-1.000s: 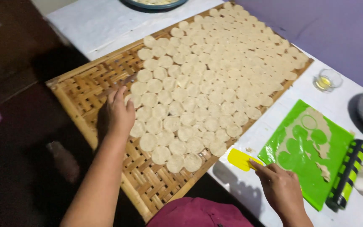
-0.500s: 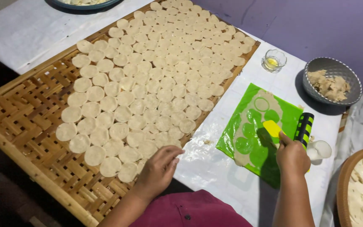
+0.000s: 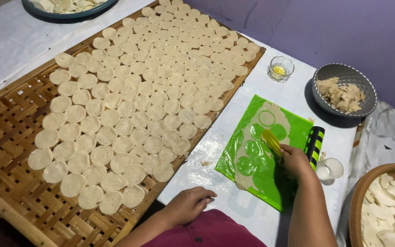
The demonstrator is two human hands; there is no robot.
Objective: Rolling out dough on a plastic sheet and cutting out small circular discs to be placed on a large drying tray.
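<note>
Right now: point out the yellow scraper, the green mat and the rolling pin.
yellow scraper (image 3: 270, 141), head view, middle of its blade.
green mat (image 3: 298, 126), head view, bare upper right part.
rolling pin (image 3: 315, 142), head view, middle of its striped barrel.

Two bare hands are in view, the left hand (image 3: 186, 204) and the right hand (image 3: 294, 159), which holds one yellow plastic scraper (image 3: 270, 141). There is one woven bamboo tray (image 3: 10, 132) carrying well over a hundred pale round dough discs (image 3: 129, 114), too many to count exactly, and one green plastic mat (image 3: 270, 183). Also present are one black-and-green striped rolling pin (image 3: 314, 142), one small clear glass dish (image 3: 280, 68), one grey metal bowl (image 3: 344, 73), one white cup-shaped cutter (image 3: 330, 168), one dark round plate (image 3: 69, 11) and one brown woven basket (image 3: 360, 196).
</note>
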